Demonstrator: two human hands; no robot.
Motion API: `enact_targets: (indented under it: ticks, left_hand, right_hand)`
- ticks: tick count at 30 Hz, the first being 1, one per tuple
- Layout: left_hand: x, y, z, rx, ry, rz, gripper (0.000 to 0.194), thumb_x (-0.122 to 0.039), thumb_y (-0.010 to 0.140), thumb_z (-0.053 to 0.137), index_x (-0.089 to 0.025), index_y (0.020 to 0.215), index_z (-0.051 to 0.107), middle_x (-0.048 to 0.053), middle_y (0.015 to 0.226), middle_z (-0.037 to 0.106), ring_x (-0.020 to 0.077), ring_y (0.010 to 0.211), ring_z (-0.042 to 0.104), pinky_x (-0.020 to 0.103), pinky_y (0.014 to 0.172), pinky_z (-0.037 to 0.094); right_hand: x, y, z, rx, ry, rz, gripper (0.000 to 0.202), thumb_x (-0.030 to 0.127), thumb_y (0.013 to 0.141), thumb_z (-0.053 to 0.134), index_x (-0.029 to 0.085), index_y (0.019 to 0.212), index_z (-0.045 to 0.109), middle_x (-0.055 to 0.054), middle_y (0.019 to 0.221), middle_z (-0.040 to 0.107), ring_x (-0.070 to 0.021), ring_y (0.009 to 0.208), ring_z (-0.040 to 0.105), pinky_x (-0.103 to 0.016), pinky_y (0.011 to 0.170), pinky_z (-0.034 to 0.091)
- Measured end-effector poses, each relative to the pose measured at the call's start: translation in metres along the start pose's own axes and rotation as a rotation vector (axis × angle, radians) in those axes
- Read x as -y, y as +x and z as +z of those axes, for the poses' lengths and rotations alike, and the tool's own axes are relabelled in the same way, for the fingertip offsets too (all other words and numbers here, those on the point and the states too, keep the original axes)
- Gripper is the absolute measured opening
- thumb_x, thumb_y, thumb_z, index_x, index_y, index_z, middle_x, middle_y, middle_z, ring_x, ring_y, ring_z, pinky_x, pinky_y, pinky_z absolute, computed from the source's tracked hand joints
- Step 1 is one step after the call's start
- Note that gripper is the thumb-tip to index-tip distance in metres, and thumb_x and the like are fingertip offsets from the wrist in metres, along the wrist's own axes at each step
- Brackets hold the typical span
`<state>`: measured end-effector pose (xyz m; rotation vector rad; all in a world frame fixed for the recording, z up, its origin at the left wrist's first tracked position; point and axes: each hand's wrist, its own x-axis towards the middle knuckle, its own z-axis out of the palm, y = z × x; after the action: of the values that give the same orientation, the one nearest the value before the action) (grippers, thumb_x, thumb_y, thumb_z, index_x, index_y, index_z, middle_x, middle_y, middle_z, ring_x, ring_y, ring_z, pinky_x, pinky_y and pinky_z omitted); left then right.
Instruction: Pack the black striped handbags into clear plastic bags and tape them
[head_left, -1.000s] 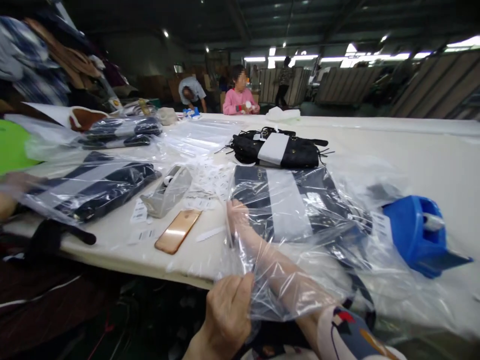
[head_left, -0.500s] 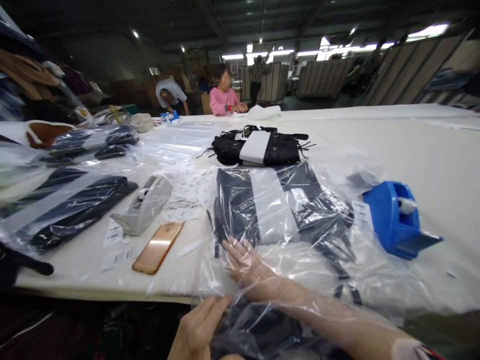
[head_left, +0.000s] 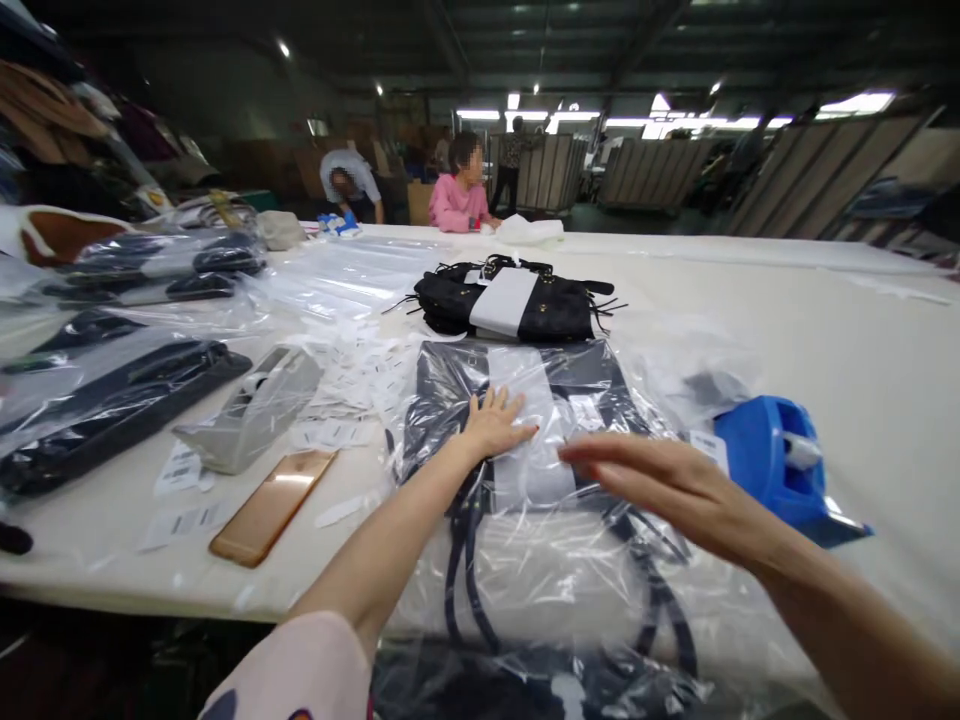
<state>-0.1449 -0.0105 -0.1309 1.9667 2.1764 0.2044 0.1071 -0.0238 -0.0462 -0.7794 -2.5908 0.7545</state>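
Note:
A black handbag (head_left: 442, 385) with a white paper band (head_left: 529, 485) lies flat in a clear plastic bag (head_left: 555, 560) in front of me. Its long dark handles stretch toward the table's near edge under the film. My left hand (head_left: 495, 425) rests on the plastic over the band, fingers spread. Just to the right, my right hand (head_left: 660, 480) hovers above the bag with fingers stretched out, holding nothing. Another dark item in plastic (head_left: 480, 690) shows at the near edge, partly cut off. Behind the wrapped bag sits a black bag (head_left: 559, 305) with a paper band.
A blue tape dispenser (head_left: 772, 460) stands at right, a grey one (head_left: 251, 410) at left. Near it lie a gold phone (head_left: 274, 505) and barcode labels (head_left: 184, 520). Plastic-wrapped dark bags (head_left: 112, 400) are at far left. A person in pink (head_left: 454, 205) is across the table.
My left hand has moved from the near edge up onto the wrapped bag. My right hand has come out from the plastic and lifted above it. The handles now show stretched out.

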Motion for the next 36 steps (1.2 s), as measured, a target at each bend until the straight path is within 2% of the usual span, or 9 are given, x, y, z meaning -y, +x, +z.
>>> enact_targets:
  ticks: [2,4,8,11,14,19,24,31,36]
  left_hand:
    - [-0.001,0.001,0.023,0.004,0.034,0.034,0.07,-0.067,0.083,0.029,-0.028,0.141,0.027,0.011,0.151,0.017,0.0354,0.138,0.009,0.062,0.106,0.009]
    - [0.0,-0.004,0.036,-0.054,0.07,0.069,0.068,-0.066,0.085,0.023,-0.027,0.141,0.028,0.011,0.151,0.017,0.0342,0.139,0.008,0.061,0.107,0.007]
    - [0.012,-0.011,0.033,0.002,0.119,0.103,0.074,-0.062,0.087,0.023,-0.013,0.142,0.025,0.017,0.149,0.021,0.0319,0.139,0.01,0.056,0.109,0.009]
    - [0.032,-0.017,0.021,0.013,0.16,0.134,0.08,-0.067,0.083,0.03,-0.014,0.143,0.023,0.016,0.149,0.02,0.0333,0.138,0.01,0.057,0.109,0.008]
    - [0.053,-0.027,0.017,-0.097,0.215,0.088,0.079,-0.069,0.08,0.035,-0.021,0.142,0.027,0.016,0.149,0.021,0.0379,0.137,0.011,0.062,0.106,0.005]
    - [0.052,-0.037,0.016,-0.07,0.214,0.024,0.074,-0.065,0.083,0.036,-0.021,0.142,0.028,0.016,0.148,0.024,0.0376,0.136,0.018,0.06,0.105,0.015]
    - [0.04,-0.069,0.001,-0.155,0.274,0.054,0.068,-0.06,0.083,0.042,-0.023,0.14,0.033,0.015,0.144,0.034,0.0371,0.134,0.023,0.059,0.105,0.016]
    - [0.055,-0.101,0.02,-0.144,0.369,0.085,0.055,-0.047,0.089,0.036,-0.019,0.137,0.038,0.014,0.141,0.039,0.0345,0.131,0.032,0.06,0.104,0.017]
    - [0.046,-0.098,0.007,-0.313,0.282,0.165,0.055,-0.047,0.088,0.036,-0.013,0.131,0.045,0.016,0.133,0.049,0.034,0.128,0.036,0.057,0.102,0.026]
  right_hand:
    - [-0.018,0.068,0.02,-0.092,-0.267,0.05,0.048,0.048,0.092,0.028,0.029,0.133,0.045,-0.004,0.134,0.049,-0.0227,0.126,0.041,-0.045,0.104,0.035]
    - [-0.034,0.12,0.053,-0.096,-0.304,0.06,0.048,0.044,0.092,0.031,0.023,0.135,0.042,-0.008,0.141,0.04,-0.0259,0.133,0.029,-0.051,0.109,0.023]
    - [-0.063,0.158,0.11,0.072,-0.492,0.174,0.05,0.042,0.094,0.026,0.02,0.137,0.039,-0.012,0.147,0.029,-0.0309,0.136,0.02,-0.056,0.107,0.015]
    - [-0.083,0.149,0.111,0.159,-0.566,0.207,0.057,0.051,0.093,0.022,0.021,0.141,0.032,-0.013,0.149,0.023,-0.0313,0.137,0.017,-0.056,0.107,0.016]
    - [-0.108,0.131,0.091,0.041,-0.699,0.262,0.066,0.058,0.089,0.029,0.017,0.141,0.031,-0.017,0.149,0.019,-0.0352,0.137,0.011,-0.061,0.106,0.007]
    - [-0.139,0.1,0.062,0.08,-0.632,0.459,0.063,0.052,0.091,0.028,0.015,0.142,0.028,-0.019,0.147,0.024,-0.0315,0.136,0.021,-0.051,0.107,0.019]
    - [-0.13,0.058,0.048,-0.016,-0.615,0.343,0.058,0.048,0.092,0.03,0.018,0.141,0.03,-0.014,0.148,0.024,-0.0277,0.137,0.018,-0.05,0.109,0.016]
    - [-0.111,0.008,0.065,-0.127,-0.559,0.362,0.046,0.037,0.095,0.028,0.017,0.134,0.042,-0.014,0.144,0.033,-0.028,0.136,0.021,-0.055,0.107,0.014]
    - [-0.116,-0.035,0.042,-0.492,-0.403,0.403,0.042,0.028,0.094,0.026,0.014,0.125,0.051,-0.012,0.13,0.05,-0.0215,0.124,0.042,-0.042,0.105,0.03]
